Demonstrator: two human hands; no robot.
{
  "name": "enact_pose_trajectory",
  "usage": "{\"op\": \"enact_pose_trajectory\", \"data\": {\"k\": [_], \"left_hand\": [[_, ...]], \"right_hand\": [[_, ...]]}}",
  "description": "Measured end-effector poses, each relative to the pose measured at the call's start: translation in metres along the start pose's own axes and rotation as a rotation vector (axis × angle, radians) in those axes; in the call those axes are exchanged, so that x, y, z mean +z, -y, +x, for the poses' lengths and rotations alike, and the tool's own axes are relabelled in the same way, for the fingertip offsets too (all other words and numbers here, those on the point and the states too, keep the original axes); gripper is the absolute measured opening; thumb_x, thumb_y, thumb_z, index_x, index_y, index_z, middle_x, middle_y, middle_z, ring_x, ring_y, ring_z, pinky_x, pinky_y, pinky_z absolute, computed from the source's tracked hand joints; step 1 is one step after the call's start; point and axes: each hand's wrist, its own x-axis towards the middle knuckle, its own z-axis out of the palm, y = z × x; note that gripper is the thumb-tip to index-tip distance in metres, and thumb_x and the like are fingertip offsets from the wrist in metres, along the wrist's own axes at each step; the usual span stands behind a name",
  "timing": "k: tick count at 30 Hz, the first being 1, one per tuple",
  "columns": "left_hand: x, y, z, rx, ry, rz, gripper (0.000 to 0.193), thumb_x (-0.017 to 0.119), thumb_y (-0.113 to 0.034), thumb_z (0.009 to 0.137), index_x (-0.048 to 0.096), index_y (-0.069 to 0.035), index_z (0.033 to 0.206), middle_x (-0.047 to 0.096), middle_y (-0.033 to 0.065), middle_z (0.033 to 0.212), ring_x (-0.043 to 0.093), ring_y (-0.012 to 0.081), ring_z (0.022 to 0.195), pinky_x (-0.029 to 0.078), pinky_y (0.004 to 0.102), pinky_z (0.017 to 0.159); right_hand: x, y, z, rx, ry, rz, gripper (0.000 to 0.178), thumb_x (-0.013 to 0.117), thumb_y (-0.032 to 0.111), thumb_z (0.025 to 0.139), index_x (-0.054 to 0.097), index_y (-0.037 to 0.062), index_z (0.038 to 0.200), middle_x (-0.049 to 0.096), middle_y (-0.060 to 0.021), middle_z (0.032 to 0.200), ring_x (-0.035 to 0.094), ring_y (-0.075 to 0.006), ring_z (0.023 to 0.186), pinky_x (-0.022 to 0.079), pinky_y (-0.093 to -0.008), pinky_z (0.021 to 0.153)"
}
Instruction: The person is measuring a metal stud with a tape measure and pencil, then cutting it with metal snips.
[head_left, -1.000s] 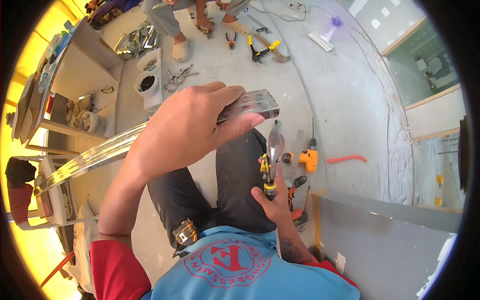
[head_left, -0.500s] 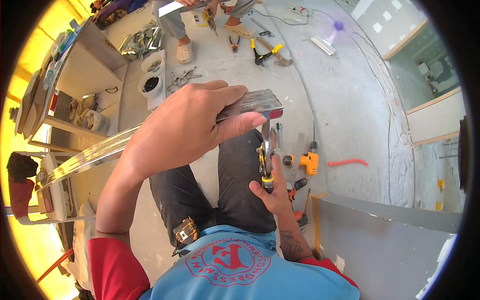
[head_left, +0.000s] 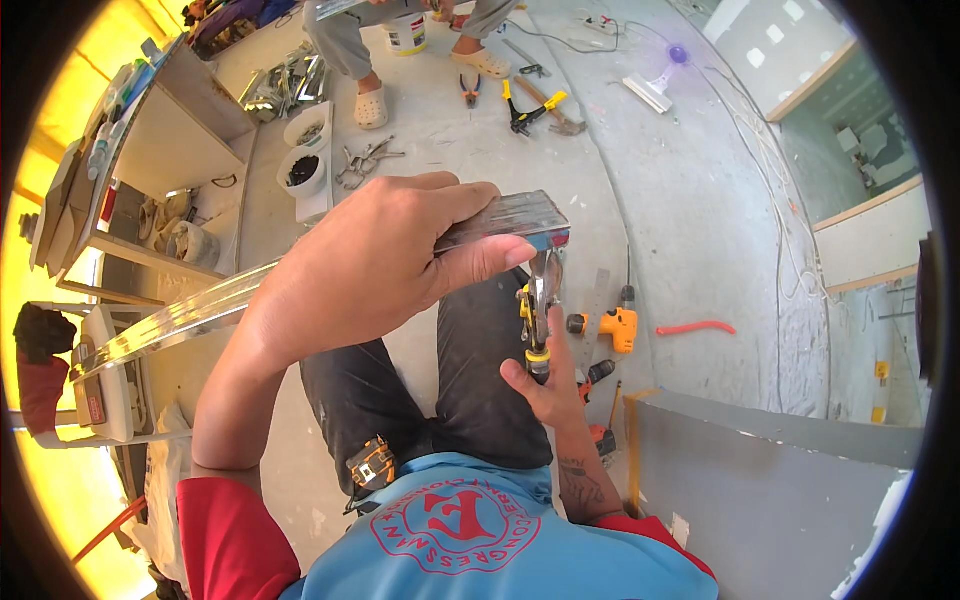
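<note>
My left hand (head_left: pixel 385 255) is closed over the end of a long, shiny metal channel (head_left: pixel 195 312) that runs off to the left past my forearm. The thumb lies along the near side of the channel, close to its cut end. In my right hand (head_left: pixel 552 392) is a pair of tin snips (head_left: pixel 540 295) with yellow and black handles, pointing up. Their blades meet the underside of the channel's end, by a red and blue patch. How far the blades are apart is hard to see, and the right fingers are partly hidden behind the handles.
Ahead, another person (head_left: pixel 345 45) sits beside a white bucket (head_left: pixel 405 35). Pliers (head_left: pixel 469 90), a hammer (head_left: pixel 555 108) and locking clamps (head_left: pixel 367 160) lie on the floor. A yellow drill (head_left: pixel 612 325) and a red tube (head_left: pixel 696 327) are at right, near a grey panel (head_left: pixel 770 480). Shelving (head_left: pixel 180 130) stands left.
My left hand and the channel's end have shifted slightly down and right, with the snips moving slightly right. The other person's metal strip and tool have moved up toward the picture's edge.
</note>
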Motion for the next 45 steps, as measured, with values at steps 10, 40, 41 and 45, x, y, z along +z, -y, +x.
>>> {"op": "enact_pose_trajectory", "data": {"k": [10,40,41,45], "left_hand": [[-0.006,-0.005,0.003,-0.052,0.075,0.040,0.057,0.068,-0.043,0.099,0.066,0.009,0.123,0.067,0.0242,0.095,0.064,0.0412,0.085,0.051,0.0427,0.075],[-0.014,0.003,0.012,-0.144,0.215,-0.120,0.060,0.058,-0.050,0.104,0.068,0.006,0.123,0.065,0.0221,0.084,0.061,0.0375,0.074,0.050,0.0424,0.071],[-0.015,0.001,0.013,-0.143,0.216,-0.118,0.060,0.058,-0.050,0.104,0.068,0.006,0.123,0.065,0.0221,0.084,0.061,0.0375,0.074,0.050,0.0424,0.071],[-0.013,0.001,0.010,-0.117,0.199,-0.050,0.056,0.057,-0.049,0.105,0.069,0.004,0.122,0.066,0.0227,0.087,0.061,0.0385,0.075,0.050,0.0420,0.071]], "right_hand": [[0.000,0.000,0.000,0.002,0.006,-0.010,0.097,0.076,0.037,0.090,0.023,-0.0054,0.160,0.038,-0.0199,0.152,0.036,-0.0345,0.145,0.027,-0.0456,0.121],[0.008,0.021,-0.005,0.031,-0.034,-0.042,0.091,0.077,0.033,0.089,0.029,-0.0022,0.157,0.042,-0.0174,0.147,0.040,-0.0323,0.140,0.031,-0.0442,0.118],[0.008,0.021,-0.004,0.019,-0.017,-0.010,0.090,0.077,0.034,0.089,0.030,-0.0017,0.157,0.043,-0.0172,0.145,0.042,-0.0323,0.138,0.032,-0.0441,0.117],[0.008,0.016,-0.007,-0.002,-0.026,-0.052,0.086,0.078,0.031,0.088,0.034,-0.0012,0.155,0.046,-0.0165,0.141,0.047,-0.0312,0.133,0.035,-0.0428,0.114]]}}
